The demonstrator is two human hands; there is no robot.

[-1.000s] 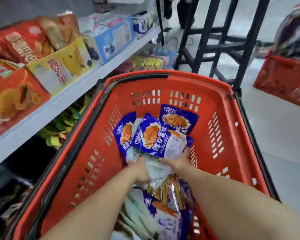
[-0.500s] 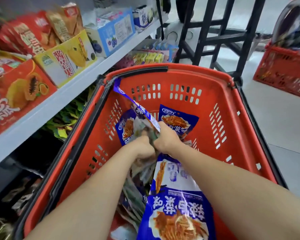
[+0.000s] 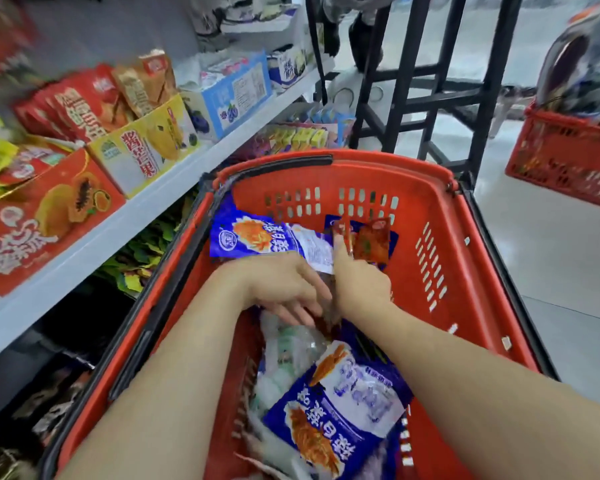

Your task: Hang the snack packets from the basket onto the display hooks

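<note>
Two red baskets stand on a pale floor [image 3: 561, 271] in a shop aisle. A white shelf [image 3: 94, 237] runs along the left side and carries an orange-red box [image 3: 42, 216], a yellow box [image 3: 142, 150] and a blue box [image 3: 236, 95]. A black metal rack [image 3: 399, 105] stands beyond the near basket [image 3: 471, 278], and the second basket [image 3: 561, 161] sits well apart at the right edge. The near basket holds the snack packets. One blue packet [image 3: 257, 237] leans against its left wall, a second blue packet [image 3: 343, 410] lies at the near end, and pale clear packets [image 3: 291, 344] lie between them. Both hands are inside the basket, just beside each other. The left hand [image 3: 281, 289] has its fingers stretched nearly straight across the pile, touching the packets below. The right hand [image 3: 361, 285] holds a small red packet [image 3: 373, 240] upright, with fingers closed on its lower edge. Motion blur softens the fingertips, and a dark strip between the two hands cannot be identified. The lower shelf contents on the left are in shadow, and the near basket rim is cut off by the frame.
</note>
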